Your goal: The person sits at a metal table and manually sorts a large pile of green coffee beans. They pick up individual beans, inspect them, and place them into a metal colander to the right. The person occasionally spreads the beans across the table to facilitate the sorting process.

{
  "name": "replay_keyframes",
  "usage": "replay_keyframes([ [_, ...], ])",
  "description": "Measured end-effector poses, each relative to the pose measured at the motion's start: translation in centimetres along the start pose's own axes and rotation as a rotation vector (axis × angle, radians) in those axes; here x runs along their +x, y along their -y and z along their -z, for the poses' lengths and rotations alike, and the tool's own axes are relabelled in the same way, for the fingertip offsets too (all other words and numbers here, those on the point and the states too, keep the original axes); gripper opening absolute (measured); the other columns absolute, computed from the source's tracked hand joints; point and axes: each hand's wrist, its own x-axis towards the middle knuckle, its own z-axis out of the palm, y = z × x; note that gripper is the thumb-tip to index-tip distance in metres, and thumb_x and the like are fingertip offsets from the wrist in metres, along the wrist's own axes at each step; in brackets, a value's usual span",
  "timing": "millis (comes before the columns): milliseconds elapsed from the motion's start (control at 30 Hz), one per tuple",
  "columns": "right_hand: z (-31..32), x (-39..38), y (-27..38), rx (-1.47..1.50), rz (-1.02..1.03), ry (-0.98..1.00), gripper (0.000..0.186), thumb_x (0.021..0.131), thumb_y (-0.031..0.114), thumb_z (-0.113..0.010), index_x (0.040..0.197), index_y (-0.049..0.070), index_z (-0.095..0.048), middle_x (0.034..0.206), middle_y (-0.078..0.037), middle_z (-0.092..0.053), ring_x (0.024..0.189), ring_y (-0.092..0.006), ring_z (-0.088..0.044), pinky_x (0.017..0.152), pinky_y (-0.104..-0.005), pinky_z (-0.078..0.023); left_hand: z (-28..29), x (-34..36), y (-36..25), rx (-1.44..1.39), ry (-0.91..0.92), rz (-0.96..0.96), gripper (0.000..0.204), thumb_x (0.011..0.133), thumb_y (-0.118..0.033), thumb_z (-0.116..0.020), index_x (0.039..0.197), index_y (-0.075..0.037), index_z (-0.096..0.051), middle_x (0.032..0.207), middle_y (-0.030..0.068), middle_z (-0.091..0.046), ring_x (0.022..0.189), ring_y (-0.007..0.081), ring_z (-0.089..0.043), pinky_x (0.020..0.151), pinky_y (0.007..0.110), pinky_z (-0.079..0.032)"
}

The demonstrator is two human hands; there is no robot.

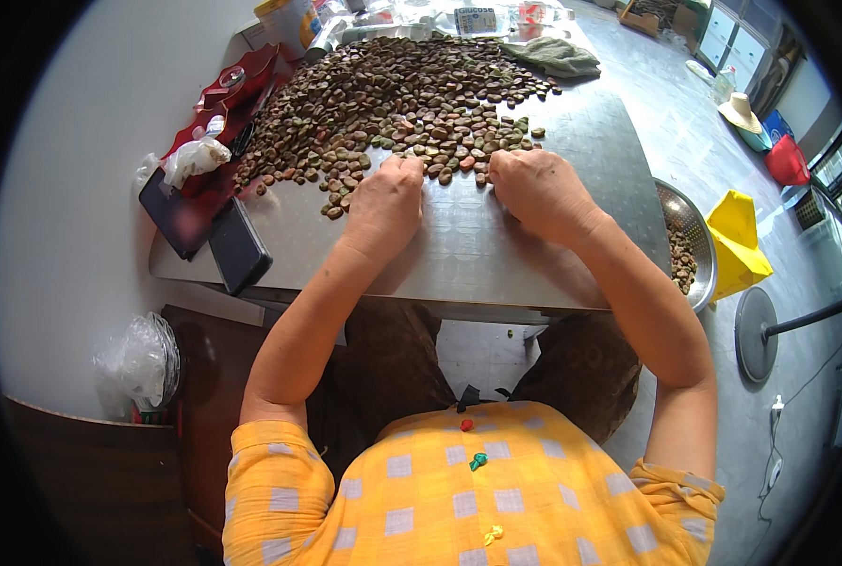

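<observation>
A wide heap of flat, oval beans (374, 104), brown with some greenish and reddish ones and much like dried broad beans, covers the far part of the pale, shiny table (449, 269). At the heap's near edge my left hand (388, 200) rests with its fingers curled in, a few loose beans just to its left. My right hand (542, 193) is likewise closed at the near right edge, knuckles up. Both hands' fingertips are turned away from view, so anything pinched in them is hidden. Bare tabletop shows between the two hands.
Left of the heap lie a red scalloped tray (181, 141), a crumpled plastic bag (197, 160) and a dark phone (239, 247). A grey cloth (555, 58) and clear bottles (478, 21) sit beyond. Below the table's right edge stand a metal colander (707, 241) with beans and a yellow bag (737, 245).
</observation>
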Motion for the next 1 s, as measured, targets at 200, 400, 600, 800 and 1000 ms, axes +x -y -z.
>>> replay_keyframes([
  [200, 2.4, 0.5, -1.0, 0.887, -0.21, 0.014, 0.019, 0.093, 0.018, -0.053, 0.091, 0.0, -0.058, 0.062, -0.001, -0.051, 0.054, -0.0075, -0.048, 0.048, -0.0227, -0.041, 0.1, 0.1, 0.1, -0.024, -0.015, 0.025, 0.011, 0.084, -0.009, -0.052, 0.089, 0.001, -0.053, 0.087, 0.0207, -0.059, 0.079, 0.0372, -0.061, 0.071, 0.044, -0.05],
  [400, 4.3, 0.4, -1.5, 2.025, -0.316, 0.092, 0.02, 0.095, 0.022, -0.05, 0.089, 0.003, -0.053, 0.074, -0.004, -0.053, 0.046, -0.0043, -0.039, 0.037, -0.0173, -0.029, -0.1, 0.3, 0.4, -0.023, -0.029, 0.035, 0.011, 0.082, -0.009, -0.054, 0.088, 0.0, -0.053, 0.081, 0.0185, -0.06, 0.077, 0.0366, -0.061, 0.07, 0.043, -0.049],
  [600, 2.8, 0.6, -2.4, 1.23, -0.218, 0.14, 0.022, 0.092, 0.025, -0.059, 0.087, 0.003, -0.061, 0.068, -0.001, -0.055, 0.053, -0.0044, -0.046, 0.045, -0.0185, -0.035, -0.1, 0.5, 1.2, -0.174, -0.074, 0.095, 0.009, 0.085, -0.01, -0.053, 0.086, -0.001, -0.056, 0.079, 0.0182, -0.061, 0.075, 0.0348, -0.061, 0.067, 0.041, -0.048],
  [800, 2.8, 0.1, -2.5, 0.45, -0.109, 0.172, 0.01, 0.081, 0.014, -0.068, 0.088, 0.006, -0.067, 0.075, -0.006, -0.066, 0.068, -0.0132, -0.06, 0.067, -0.0296, -0.049, 0.3, 1.0, 0.4, -0.349, -0.065, -0.033, 0.013, 0.086, -0.012, -0.057, 0.091, -0.001, -0.062, 0.082, 0.0178, -0.063, 0.077, 0.0327, -0.062, 0.069, 0.037, -0.048],
  [1000, 2.3, 0.0, -2.5, 0.31, -0.058, 0.176, 0.013, 0.079, 0.016, -0.068, 0.089, 0.007, -0.066, 0.076, -0.011, -0.066, 0.072, -0.0226, -0.064, 0.069, -0.0338, -0.05, -0.1, 1.5, -1.0, -0.128, -0.002, -0.129, 0.012, 0.086, -0.014, -0.056, 0.085, -0.002, -0.058, 0.078, 0.0157, -0.058, 0.073, 0.0344, -0.059, 0.067, 0.044, -0.046],
])
